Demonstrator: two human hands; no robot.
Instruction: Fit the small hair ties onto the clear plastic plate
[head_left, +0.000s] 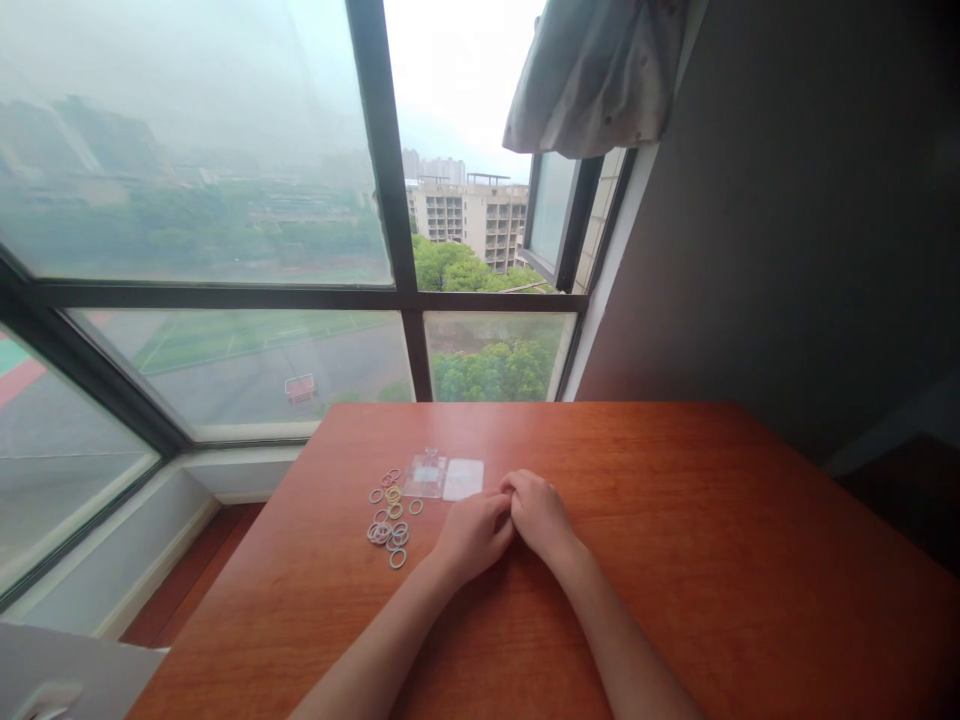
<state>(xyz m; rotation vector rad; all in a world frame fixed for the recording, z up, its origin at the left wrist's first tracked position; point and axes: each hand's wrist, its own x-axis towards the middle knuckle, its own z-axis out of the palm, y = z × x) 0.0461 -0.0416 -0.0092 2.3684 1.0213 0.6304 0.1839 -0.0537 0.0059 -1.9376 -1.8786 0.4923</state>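
My left hand [474, 535] and my right hand [538, 508] meet over the middle of the wooden table [675, 560]. Their fingers are curled in and touch each other; whatever they hold, if anything, is hidden. Just beyond my left hand lies a white square card or lid [463, 479]. A clear plastic box [425, 476] sits beside it on the left. Several hair ties are spread left of my left hand: pink ones [388, 480] at the top, yellow ones [394, 495] in the middle, and a pile of pale grey ones [379, 533] lower down.
A framed window [409, 290] stands behind the table's far edge, with one pane [551, 215] swung outward. A patterned curtain [596, 80] hangs at the upper right. A dark wall [750, 250] borders the right side. The table's left edge drops to a reddish floor [202, 570].
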